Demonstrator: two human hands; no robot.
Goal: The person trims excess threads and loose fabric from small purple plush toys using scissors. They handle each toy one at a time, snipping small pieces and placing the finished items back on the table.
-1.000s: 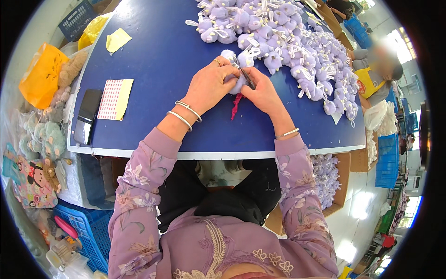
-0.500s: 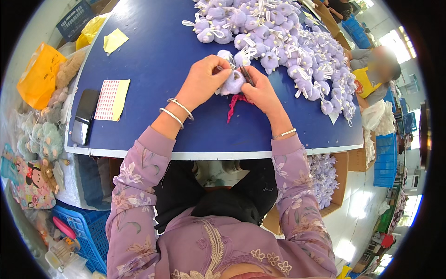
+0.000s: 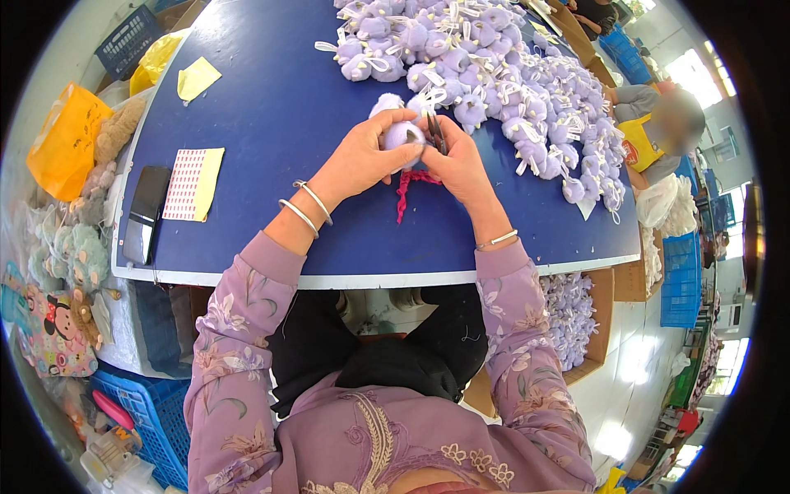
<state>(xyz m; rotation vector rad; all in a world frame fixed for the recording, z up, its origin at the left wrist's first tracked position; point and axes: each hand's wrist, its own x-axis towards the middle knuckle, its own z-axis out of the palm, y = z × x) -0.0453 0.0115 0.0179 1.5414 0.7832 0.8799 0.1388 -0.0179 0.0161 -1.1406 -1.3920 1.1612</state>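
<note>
My left hand (image 3: 359,158) is closed round a small lavender plush toy (image 3: 401,134) above the blue table, its thumb across the toy's near side. In my right hand (image 3: 459,161) is a pair of dark metal snips (image 3: 435,134), blades pointing away from me. That hand's thumb and finger also meet the toy's right side. A pink-red twisted strip (image 3: 402,202) hangs below my right hand onto the table; where it attaches is hidden. Beyond my hands lies a big heap of similar lavender plush toys (image 3: 469,62) with white loops.
A phone (image 3: 146,216), a sticker sheet (image 3: 188,184) and a yellow paper (image 3: 198,78) lie at the table's left. Below its right edge stands a cardboard box (image 3: 603,317) of lavender toys. A blue crate (image 3: 152,416) sits lower left. Another person (image 3: 658,136) sits at the right.
The toy has been turned, and my left hand now wraps it with the thumb laid along it instead of pinching above it. The right hand keeps the snips beside it. My view has shifted slightly.
</note>
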